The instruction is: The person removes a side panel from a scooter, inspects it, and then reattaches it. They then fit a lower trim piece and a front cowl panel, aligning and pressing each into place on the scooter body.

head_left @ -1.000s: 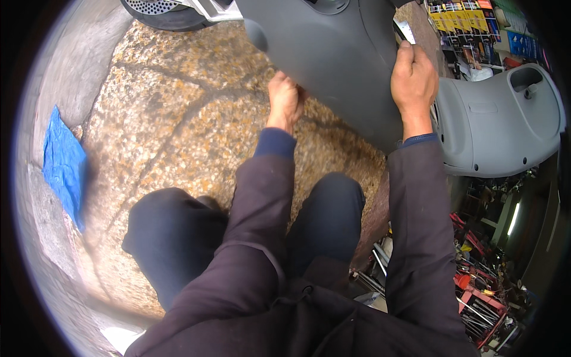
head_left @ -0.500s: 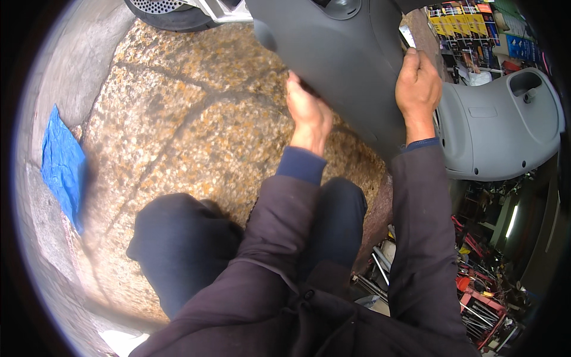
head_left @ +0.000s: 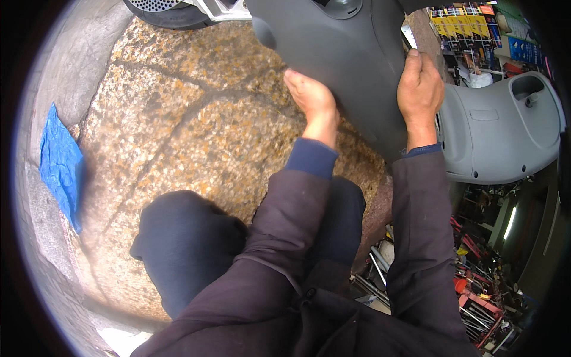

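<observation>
A large dark grey plastic scooter panel (head_left: 339,56) spans the top middle, with a round recess near its upper edge. My left hand (head_left: 315,102) grips its lower left edge; the thumb points up and the other fingers go out of sight behind the panel. On the opposite edge, my right hand (head_left: 420,89) is closed round the rim, thumb upward and fingertips hidden. Just beyond the right thumb a narrow white piece (head_left: 409,37) shows by the panel's side.
Right of my right hand is a lighter grey scooter cover (head_left: 493,128) with a recessed pocket. A wheel (head_left: 169,15) stands at the upper left. Blue sheeting (head_left: 61,166) lies far left on the stone ground (head_left: 160,119). A red tool tray (head_left: 482,312) sits lower right.
My left hand has shifted slightly right and down along the panel's edge, its forearm swinging right. My right hand keeps its place on the rim, and the panel has barely moved.
</observation>
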### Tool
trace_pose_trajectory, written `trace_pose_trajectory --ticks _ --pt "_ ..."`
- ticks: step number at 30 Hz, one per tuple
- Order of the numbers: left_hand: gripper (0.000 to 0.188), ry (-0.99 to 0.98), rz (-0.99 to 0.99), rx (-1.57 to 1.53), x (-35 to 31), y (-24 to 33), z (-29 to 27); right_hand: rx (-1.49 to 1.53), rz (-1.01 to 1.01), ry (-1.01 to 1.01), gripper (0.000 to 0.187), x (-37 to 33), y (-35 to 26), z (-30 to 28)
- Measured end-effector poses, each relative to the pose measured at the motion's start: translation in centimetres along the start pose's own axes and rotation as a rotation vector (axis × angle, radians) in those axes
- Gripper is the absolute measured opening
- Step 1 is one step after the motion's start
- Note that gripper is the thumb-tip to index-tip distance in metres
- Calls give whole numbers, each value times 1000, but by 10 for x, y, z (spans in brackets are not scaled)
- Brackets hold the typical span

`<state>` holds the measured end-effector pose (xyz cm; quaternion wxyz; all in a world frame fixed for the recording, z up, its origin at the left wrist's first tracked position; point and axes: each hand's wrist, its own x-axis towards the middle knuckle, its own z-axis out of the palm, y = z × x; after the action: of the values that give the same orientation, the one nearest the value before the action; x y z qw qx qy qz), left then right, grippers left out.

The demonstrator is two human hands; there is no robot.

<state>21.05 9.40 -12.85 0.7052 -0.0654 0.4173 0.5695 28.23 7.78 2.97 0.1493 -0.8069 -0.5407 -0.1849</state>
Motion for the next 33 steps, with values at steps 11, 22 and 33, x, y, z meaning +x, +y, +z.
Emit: trace_pose_trajectory --ticks 11,22,33 --pt "47 -67 125 -278 6 -3 13 19 7 -26 40 -1 -1 -2" --pt "42 90 160 -22 5 4 18 23 -23 -24 42 -3 0 -3" --pt "37 -91 -30 -308 15 13 10 31 -20 -47 36 -2 -1 -3"
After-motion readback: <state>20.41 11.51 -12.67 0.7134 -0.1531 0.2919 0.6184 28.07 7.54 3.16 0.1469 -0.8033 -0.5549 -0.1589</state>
